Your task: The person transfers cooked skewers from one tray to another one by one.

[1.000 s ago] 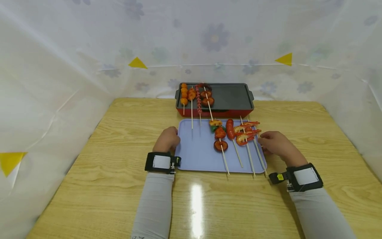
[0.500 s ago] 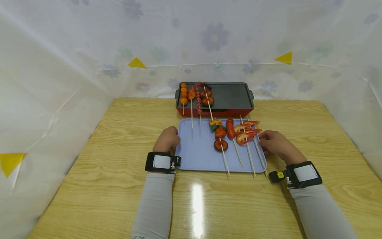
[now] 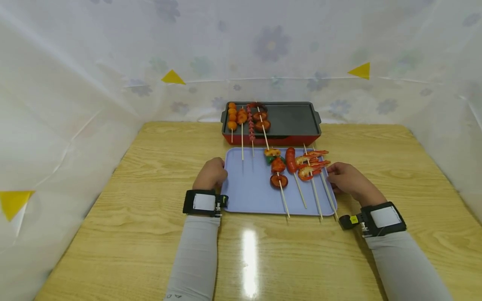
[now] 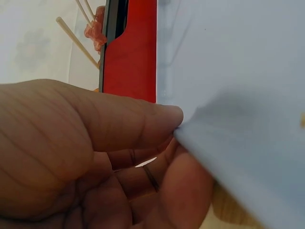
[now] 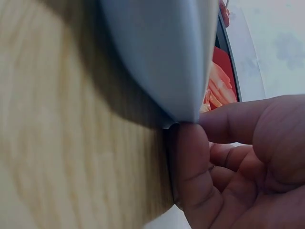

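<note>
A pale lavender tray [image 3: 244,188] lies between my hands in the head view. My left hand [image 3: 211,174] pinches its left edge, thumb [image 4: 157,121] on top and fingers curled beneath in the left wrist view. The right hand [image 3: 350,182] grips the opposite edge; in the right wrist view a fingertip [image 5: 193,143] presses against the tray's side. On the tray's right half are a mixed skewer [image 3: 278,165] with a mushroom slice, a sausage skewer [image 3: 291,160] and shrimp skewers [image 3: 311,169]. Sticks stick out past the near rim.
Just behind the tray stands a red and black grill [image 3: 293,119]. Its left half bears orange ball [image 3: 232,116], meat [image 3: 242,117], thin pink [image 3: 250,123] and mushroom [image 3: 262,126] skewers, their sticks reaching over the tray. A flowered curtain [image 3: 271,46] hangs behind the wooden table [image 3: 124,234].
Both hands stay at the tray's edges. The right hand has shifted very slightly. The whole scene sits a little higher in the head view; the skewers keep their places.
</note>
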